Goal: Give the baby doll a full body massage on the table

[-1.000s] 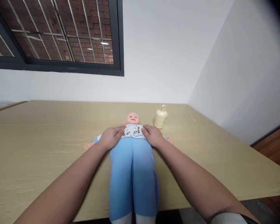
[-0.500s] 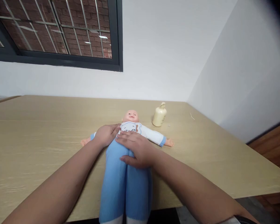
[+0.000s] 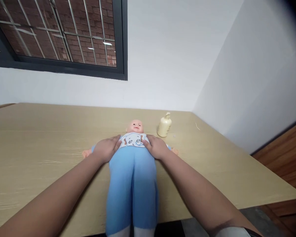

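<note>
Left hand (image 3: 107,148) lay pretty flat and open on one side of the doll (image 3: 132,155), which was face-up, legs reaching the table's (image 3: 46,141) near edge. Right hand (image 3: 157,147) mirrored it, thumb spread. Pump bottle (image 3: 164,127) stood toward the far right corner.

1. An indoor setting is shown; whether home or office cannot be told.
2. White walls (image 3: 162,49) are met by a wide, pale, wood-look bench (image 3: 224,164).
3. Brickwork (image 3: 81,19) is seen through a dark-framed window (image 3: 122,39) crossed by metal bars (image 3: 102,19).
</note>
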A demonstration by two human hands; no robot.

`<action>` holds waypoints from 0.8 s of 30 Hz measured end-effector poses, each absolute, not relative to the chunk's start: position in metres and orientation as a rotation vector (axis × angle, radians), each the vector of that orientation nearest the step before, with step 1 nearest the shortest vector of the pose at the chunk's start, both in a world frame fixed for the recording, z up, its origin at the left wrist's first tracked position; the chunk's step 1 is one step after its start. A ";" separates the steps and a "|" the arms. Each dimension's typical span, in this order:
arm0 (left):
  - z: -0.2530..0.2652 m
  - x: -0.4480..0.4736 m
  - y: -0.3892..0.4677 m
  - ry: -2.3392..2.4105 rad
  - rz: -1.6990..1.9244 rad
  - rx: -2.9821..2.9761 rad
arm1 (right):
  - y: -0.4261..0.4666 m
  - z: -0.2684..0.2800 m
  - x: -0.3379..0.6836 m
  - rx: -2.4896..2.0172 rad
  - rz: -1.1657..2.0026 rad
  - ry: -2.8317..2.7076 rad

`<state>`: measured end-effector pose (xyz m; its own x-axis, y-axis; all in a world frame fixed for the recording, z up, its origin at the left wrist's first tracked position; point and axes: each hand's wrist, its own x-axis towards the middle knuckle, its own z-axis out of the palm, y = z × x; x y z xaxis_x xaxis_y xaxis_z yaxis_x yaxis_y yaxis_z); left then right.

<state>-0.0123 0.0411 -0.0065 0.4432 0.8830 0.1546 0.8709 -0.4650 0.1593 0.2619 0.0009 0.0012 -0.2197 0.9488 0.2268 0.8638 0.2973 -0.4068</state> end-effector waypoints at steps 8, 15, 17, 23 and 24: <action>-0.013 -0.035 0.037 1.610 0.198 2.708 | -0.009 -0.009 0.282 -1.714 0.083 -2.289; -0.002 -0.060 0.033 1.607 0.236 2.522 | -0.020 -0.011 0.322 -1.916 0.168 -2.190; 0.001 -0.068 0.034 1.589 0.263 2.436 | -0.021 -0.006 0.333 -2.022 0.276 -2.098; 0.005 -0.099 0.039 1.627 0.269 2.326 | -0.023 0.003 0.356 -2.079 0.368 -1.833; 0.005 -0.103 0.040 1.666 0.268 2.335 | -0.022 0.002 0.358 -2.063 0.421 -1.783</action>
